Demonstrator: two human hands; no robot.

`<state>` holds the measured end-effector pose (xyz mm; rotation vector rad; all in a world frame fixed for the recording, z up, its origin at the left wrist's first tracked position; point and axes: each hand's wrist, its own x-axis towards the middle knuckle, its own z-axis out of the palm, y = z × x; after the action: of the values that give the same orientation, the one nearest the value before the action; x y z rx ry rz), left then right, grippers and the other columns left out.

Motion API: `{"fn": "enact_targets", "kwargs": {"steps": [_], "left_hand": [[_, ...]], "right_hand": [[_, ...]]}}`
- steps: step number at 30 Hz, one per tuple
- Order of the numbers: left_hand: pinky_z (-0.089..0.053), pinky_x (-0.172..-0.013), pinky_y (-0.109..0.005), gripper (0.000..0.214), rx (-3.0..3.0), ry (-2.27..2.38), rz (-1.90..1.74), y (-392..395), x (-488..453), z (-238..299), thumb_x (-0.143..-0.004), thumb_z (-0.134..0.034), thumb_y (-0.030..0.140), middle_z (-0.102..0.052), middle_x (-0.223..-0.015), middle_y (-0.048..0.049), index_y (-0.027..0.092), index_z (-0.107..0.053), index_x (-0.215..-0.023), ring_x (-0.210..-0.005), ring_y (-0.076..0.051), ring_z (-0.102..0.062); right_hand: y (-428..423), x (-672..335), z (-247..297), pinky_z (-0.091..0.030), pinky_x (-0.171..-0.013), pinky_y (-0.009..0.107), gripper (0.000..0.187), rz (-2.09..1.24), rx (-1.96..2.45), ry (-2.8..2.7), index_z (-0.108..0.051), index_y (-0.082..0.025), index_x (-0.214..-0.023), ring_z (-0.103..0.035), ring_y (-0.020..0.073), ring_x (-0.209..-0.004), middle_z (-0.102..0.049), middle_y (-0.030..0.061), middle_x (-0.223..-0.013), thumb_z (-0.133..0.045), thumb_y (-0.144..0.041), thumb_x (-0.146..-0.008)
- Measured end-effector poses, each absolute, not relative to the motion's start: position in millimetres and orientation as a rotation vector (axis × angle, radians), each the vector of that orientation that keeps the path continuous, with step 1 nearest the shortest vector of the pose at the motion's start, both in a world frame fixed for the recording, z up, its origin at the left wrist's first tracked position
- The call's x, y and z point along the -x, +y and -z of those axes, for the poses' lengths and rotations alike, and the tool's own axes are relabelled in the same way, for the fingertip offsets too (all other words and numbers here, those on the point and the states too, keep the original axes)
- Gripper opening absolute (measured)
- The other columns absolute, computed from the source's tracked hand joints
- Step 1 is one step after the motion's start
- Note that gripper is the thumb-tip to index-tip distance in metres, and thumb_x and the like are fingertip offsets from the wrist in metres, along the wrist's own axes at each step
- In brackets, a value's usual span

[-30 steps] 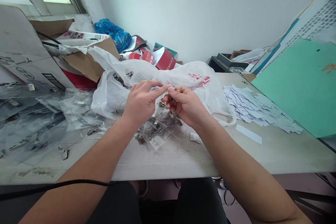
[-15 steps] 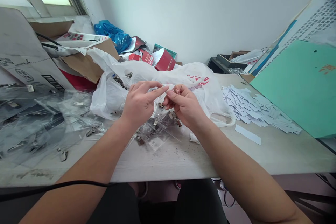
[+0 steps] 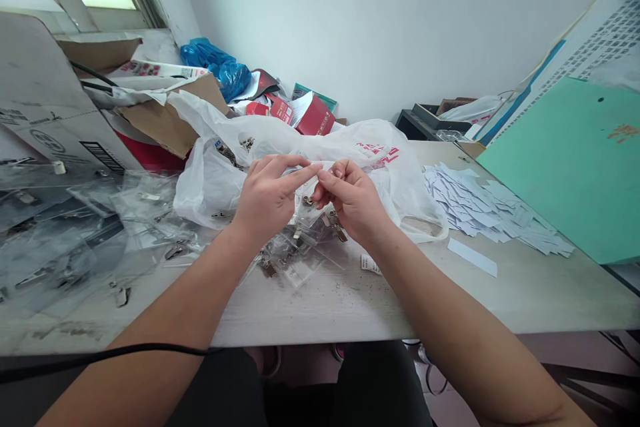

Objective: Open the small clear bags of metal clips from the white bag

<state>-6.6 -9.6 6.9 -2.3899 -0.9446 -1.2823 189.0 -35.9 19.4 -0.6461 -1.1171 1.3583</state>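
My left hand (image 3: 267,197) and my right hand (image 3: 353,200) meet fingertip to fingertip above the table, both pinching a clear plastic badge holder with a metal clip (image 3: 313,203) between them. Under my hands lies a small heap of more clear badge holders with clips (image 3: 293,253). Just behind them sits a white plastic bag (image 3: 300,143) with red print, holding more metal clips.
A spread of clear badge holders (image 3: 65,233) covers the left of the table (image 3: 350,300). A pile of white paper slips (image 3: 487,210) lies to the right, beside a green board (image 3: 565,160). Cardboard boxes (image 3: 50,107), a blue bag (image 3: 215,63) and red boxes (image 3: 313,117) crowd the back.
My hands have stayed almost in place. The fingertips shifted slightly on the clear holder.
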Motion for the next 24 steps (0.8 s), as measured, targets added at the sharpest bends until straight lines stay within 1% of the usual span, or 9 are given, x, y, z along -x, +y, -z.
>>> {"fn": "enact_targets", "kwargs": {"steps": [6,12,15,18,20,22,24], "left_hand": [[-0.055,-0.102,-0.043,0.063,2.395,-0.935,1.294,-9.3,5.9,-5.7,-0.101,-0.049,0.000,-0.082,-0.132,-0.0051,0.036,-0.081,-0.142,-0.116,-0.024,-0.072],[-0.054,-0.102,-0.043,0.061,2.395,-0.943,1.300,-11.5,2.9,-5.2,-0.106,-0.048,0.004,-0.082,-0.131,-0.0046,0.039,-0.081,-0.143,-0.114,-0.023,-0.072],[-0.054,-0.102,-0.042,0.058,2.402,-0.990,1.300,-12.0,2.1,-5.3,-0.108,-0.046,0.007,-0.082,-0.129,-0.0055,0.038,-0.081,-0.144,-0.112,-0.023,-0.073],[-0.054,-0.103,-0.043,0.057,2.404,-1.035,1.318,-11.8,2.9,-6.2,-0.109,-0.046,0.009,-0.083,-0.127,-0.0059,0.037,-0.080,-0.145,-0.113,-0.023,-0.073],[-0.054,-0.106,-0.044,0.057,2.410,-1.043,1.327,-11.9,3.7,-7.3,-0.108,-0.046,0.009,-0.083,-0.127,-0.0059,0.037,-0.080,-0.145,-0.114,-0.023,-0.074],[-0.054,-0.107,-0.045,0.058,2.418,-1.045,1.333,-12.3,4.1,-8.3,-0.107,-0.046,0.008,-0.083,-0.128,-0.0059,0.036,-0.081,-0.144,-0.115,-0.023,-0.074],[-0.053,-0.107,-0.045,0.058,2.423,-1.050,1.336,-12.6,4.1,-8.7,-0.106,-0.046,0.007,-0.083,-0.128,-0.0059,0.036,-0.081,-0.143,-0.116,-0.024,-0.074]], "right_hand": [[-37.6,-186.6,-20.3,-0.045,-0.061,0.028,0.055,-1.353,0.623,-1.052,-0.045,-0.028,-0.085,-0.059,0.0135,-0.060,-0.062,-0.0096,-0.061,-0.098,-0.041,-0.080],[-39.5,-185.6,-22.4,-0.039,-0.059,0.029,0.055,-1.320,0.620,-1.039,-0.043,-0.028,-0.084,-0.052,0.0115,-0.056,-0.054,-0.0116,-0.060,-0.098,-0.038,-0.079],[-39.2,-185.9,-21.8,-0.041,-0.063,0.031,0.058,-1.318,0.614,-1.081,-0.044,-0.028,-0.086,-0.054,0.0139,-0.061,-0.058,-0.0095,-0.062,-0.098,-0.047,-0.080],[-38.2,-187.5,-20.8,-0.046,-0.070,0.034,0.061,-1.344,0.629,-1.132,-0.044,-0.029,-0.087,-0.059,0.0166,-0.069,-0.068,-0.0051,-0.071,-0.096,-0.059,-0.083],[-37.9,-189.1,-21.0,-0.047,-0.073,0.035,0.059,-1.373,0.635,-1.149,-0.046,-0.029,-0.088,-0.061,0.0176,-0.072,-0.071,-0.0028,-0.076,-0.092,-0.065,-0.086],[-37.8,-190.6,-21.6,-0.048,-0.075,0.035,0.053,-1.400,0.618,-1.150,-0.050,-0.028,-0.090,-0.062,0.0180,-0.073,-0.072,-0.0014,-0.078,-0.087,-0.066,-0.090],[-38.0,-191.6,-22.2,-0.048,-0.075,0.035,0.046,-1.422,0.606,-1.137,-0.051,-0.028,-0.090,-0.062,0.0180,-0.073,-0.071,-0.0009,-0.078,-0.083,-0.060,-0.095]]}}
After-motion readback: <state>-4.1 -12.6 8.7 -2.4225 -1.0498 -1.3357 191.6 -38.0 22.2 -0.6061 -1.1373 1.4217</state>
